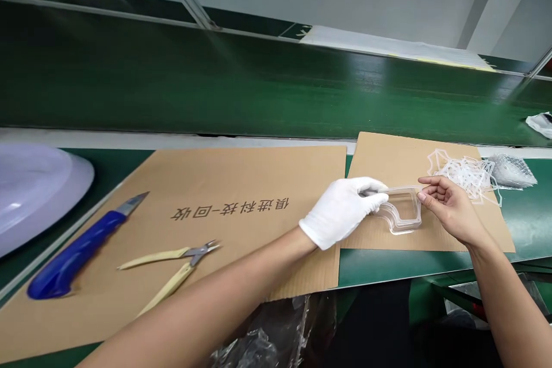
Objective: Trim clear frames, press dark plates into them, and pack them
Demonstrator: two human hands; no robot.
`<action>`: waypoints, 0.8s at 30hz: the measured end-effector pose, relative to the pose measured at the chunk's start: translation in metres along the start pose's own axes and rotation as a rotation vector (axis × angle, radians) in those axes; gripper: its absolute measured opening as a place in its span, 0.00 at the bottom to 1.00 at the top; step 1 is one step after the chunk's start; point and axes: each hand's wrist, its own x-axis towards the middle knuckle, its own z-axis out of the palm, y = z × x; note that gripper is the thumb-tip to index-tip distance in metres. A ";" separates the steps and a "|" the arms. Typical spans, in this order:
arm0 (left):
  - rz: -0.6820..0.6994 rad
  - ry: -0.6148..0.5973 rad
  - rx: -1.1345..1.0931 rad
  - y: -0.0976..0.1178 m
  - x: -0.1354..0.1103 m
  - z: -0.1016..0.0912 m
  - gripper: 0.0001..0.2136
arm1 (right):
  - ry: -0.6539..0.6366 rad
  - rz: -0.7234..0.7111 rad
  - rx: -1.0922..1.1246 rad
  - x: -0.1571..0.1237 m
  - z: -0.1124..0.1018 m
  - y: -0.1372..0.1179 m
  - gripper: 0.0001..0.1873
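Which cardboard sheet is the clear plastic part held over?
The smaller, unprinted right sheet; gloved left hand and bare right hand hold the part there. The larger sheet bears printing.

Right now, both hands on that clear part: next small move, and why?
Probably steady it with the left hand and turn the clear plastic part with the right hand, whose fingertips pinch its right corner. Both hands grip it over the cardboard, and the cutters and knife lie untouched far to the left, so a hand-only adjustment seems likeliest.
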 end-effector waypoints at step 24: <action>-0.008 -0.001 0.157 -0.002 -0.002 0.001 0.10 | -0.020 0.028 -0.030 0.007 0.003 0.010 0.24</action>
